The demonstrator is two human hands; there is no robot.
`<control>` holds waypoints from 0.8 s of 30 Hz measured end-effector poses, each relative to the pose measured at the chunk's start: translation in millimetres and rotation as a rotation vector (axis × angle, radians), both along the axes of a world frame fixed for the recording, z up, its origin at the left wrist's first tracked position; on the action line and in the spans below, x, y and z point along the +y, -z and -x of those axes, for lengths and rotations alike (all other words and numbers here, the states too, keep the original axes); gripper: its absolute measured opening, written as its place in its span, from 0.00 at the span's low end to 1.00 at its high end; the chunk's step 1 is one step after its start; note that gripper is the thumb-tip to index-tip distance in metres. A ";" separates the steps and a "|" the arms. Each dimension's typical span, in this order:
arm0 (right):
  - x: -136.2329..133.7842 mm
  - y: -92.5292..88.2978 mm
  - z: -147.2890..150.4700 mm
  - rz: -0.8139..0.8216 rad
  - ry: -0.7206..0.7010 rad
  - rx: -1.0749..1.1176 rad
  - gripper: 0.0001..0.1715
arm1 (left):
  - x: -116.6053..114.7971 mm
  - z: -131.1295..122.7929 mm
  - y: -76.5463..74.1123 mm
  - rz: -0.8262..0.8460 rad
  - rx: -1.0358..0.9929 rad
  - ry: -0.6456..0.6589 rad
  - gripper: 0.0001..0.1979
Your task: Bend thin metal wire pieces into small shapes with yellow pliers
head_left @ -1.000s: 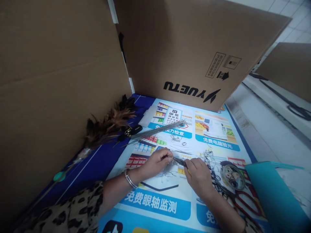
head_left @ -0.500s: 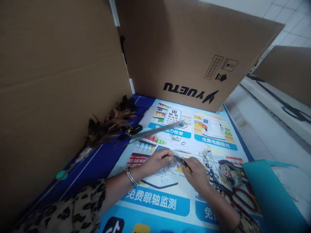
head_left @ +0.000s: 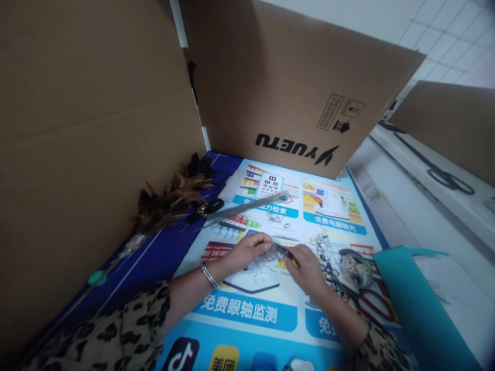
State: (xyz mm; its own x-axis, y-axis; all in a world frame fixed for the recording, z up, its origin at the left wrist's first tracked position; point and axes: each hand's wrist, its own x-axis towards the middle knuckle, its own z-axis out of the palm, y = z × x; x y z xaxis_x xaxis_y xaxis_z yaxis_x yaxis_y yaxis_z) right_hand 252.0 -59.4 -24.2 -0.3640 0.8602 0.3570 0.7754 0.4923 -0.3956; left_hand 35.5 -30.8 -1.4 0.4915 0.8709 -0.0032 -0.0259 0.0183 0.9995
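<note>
My left hand (head_left: 249, 251) is closed in a pinch on a thin piece of wire, whose exact shape is too small to make out. Wrapped around the handles of yellow-and-black pliers (head_left: 288, 254), my right hand (head_left: 308, 269) points their jaws left, at the wire by my left fingertips. Below and between the hands lies a loose pile of bent wire pieces (head_left: 262, 270) on the printed sheet. Farther back, a bundle of long straight wires (head_left: 247, 208) lies slantwise, with a few short wires (head_left: 281, 234) nearer me.
Right of my right hand are small dark rings (head_left: 328, 270), a roll of clear tape (head_left: 356, 269) and red-handled scissors (head_left: 376, 304). A teal box (head_left: 419, 304) stands at the right edge. Cardboard panels (head_left: 270, 77) wall the back and left; a feather duster (head_left: 174, 198) lies along the left.
The view has shifted slightly, so the scene sits a little farther left. Both hands keep their hold, with the pliers' jaws still at the wire by my left fingers.
</note>
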 end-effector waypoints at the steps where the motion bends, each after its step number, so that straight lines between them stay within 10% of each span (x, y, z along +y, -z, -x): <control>1: -0.1 0.1 -0.1 -0.013 0.000 -0.001 0.11 | 0.1 0.0 0.5 0.006 0.001 -0.002 0.10; 24: -0.8 -7.7 1.3 -0.062 -0.017 -0.085 0.11 | 0.3 1.1 1.2 -0.031 0.020 0.047 0.12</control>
State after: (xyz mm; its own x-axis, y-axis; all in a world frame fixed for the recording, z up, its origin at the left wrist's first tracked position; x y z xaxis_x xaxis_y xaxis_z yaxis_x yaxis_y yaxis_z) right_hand 250.7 -60.2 -16.6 -0.4100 0.8307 0.3767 0.7960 0.5275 -0.2969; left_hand 34.4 -30.6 -2.6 0.5322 0.8465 0.0133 -0.0054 -0.0123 0.9999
